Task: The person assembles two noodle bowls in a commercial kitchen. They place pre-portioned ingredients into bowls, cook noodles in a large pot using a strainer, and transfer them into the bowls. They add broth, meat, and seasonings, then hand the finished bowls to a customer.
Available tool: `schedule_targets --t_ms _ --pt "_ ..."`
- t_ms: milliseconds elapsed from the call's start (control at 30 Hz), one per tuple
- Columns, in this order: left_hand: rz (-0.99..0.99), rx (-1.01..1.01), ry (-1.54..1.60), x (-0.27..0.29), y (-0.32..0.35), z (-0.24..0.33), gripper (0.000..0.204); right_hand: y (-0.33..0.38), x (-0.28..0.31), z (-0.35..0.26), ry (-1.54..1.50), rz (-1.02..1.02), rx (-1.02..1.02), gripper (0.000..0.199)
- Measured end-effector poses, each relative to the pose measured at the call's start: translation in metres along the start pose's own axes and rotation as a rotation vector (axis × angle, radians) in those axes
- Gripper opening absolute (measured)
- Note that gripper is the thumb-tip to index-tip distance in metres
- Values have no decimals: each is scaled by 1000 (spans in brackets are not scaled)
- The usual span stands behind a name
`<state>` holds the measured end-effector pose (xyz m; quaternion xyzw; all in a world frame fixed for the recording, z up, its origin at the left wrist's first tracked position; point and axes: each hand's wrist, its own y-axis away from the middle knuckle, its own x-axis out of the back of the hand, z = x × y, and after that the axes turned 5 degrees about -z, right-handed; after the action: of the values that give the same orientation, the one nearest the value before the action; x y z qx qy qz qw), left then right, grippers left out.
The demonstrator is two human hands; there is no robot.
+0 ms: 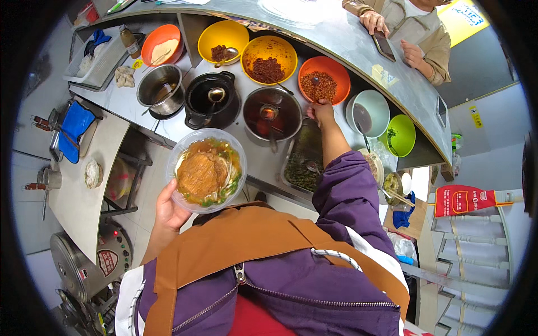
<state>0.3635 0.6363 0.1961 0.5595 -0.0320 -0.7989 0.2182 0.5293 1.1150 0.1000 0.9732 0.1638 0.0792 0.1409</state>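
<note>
My left hand (171,208) grips the side of a clear round plastic bowl (242,178) of noodle soup. A large brown fried piece (202,172) lies on the noodles, with chopped greens beside it. My right hand (321,113) is stretched forward to the near rim of an orange bowl (346,80) of reddish-brown peanuts or beans. Its fingers are closed around the handle end of a spoon (315,82) that rests in that bowl; the fingertips are partly hidden. Just left of this hand stands a steel pot (297,116) of dark red liquid with a ladle (273,134).
Yellow bowls (223,35) of dark sauce, a black pot (193,92) and a steel pot (150,89) line the counter. At right are a pale bowl (367,106) and a green bowl (400,134). A tray of greens (302,162) sits nearest. Across the counter, a person (412,33) holds a phone.
</note>
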Motion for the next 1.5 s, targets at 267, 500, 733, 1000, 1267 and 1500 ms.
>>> schedule_targets --t_ms 267,500,733,1000,1267,1500 --pt "-68 3 28 -57 -61 -50 50 -34 56 -66 432 -6 -269 23" --pt "-93 3 -14 -77 -106 -52 50 4 74 -83 1501 -5 272 25" --pt "-106 17 -42 -84 -137 -51 51 -7 52 -38 963 -103 249 25" --pt "-46 58 -69 -85 -168 -57 53 -12 62 -30 31 -173 -203 16" --pt "-63 69 -51 -82 -202 -64 53 4 84 -51 4 -104 -136 13" --pt "-113 105 -55 -84 -216 -70 55 36 102 -90 68 -184 -70 15"
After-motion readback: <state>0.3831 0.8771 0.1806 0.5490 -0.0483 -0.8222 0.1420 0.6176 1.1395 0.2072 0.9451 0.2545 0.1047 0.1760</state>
